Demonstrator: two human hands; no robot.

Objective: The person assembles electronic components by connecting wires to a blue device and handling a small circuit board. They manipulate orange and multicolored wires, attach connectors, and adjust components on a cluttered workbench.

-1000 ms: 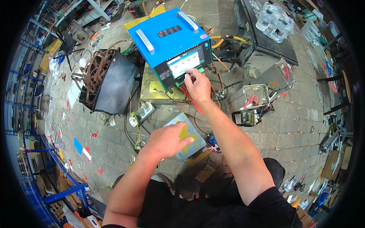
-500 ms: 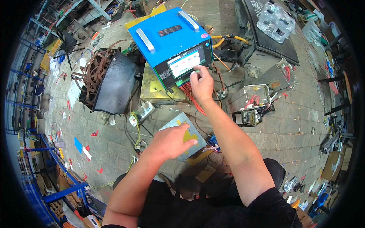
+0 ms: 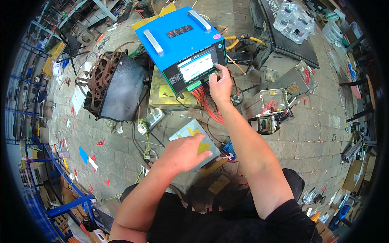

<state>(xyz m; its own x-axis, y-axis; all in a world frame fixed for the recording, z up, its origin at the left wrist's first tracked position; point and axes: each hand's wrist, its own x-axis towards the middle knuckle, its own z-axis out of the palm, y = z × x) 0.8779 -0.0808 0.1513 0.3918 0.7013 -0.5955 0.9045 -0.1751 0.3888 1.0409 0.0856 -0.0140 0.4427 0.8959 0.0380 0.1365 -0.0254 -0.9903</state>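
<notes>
A blue box-shaped instrument with two silver handles on top has a lit screen on its black front. My right hand is at the screen's right edge, index finger stretched out and seemingly touching it. The thumb is apart, and nothing shows in that hand. Under the screen, a bundle of red wires runs from green connectors. Nearer to me, my left hand hovers over a grey plate with yellow patches, thumb and index finger spread, holding nothing visible.
The instrument stands on a yellowish box. Left of it is a dark bin with brown straps. A white power strip and cables lie on the brick floor. To the right stand grey cases and a black-topped bench with plastic bottles.
My right hand has moved right and slightly down along the instrument's front, from the screen's lower part to its right edge. The left hand has shifted only slightly.
</notes>
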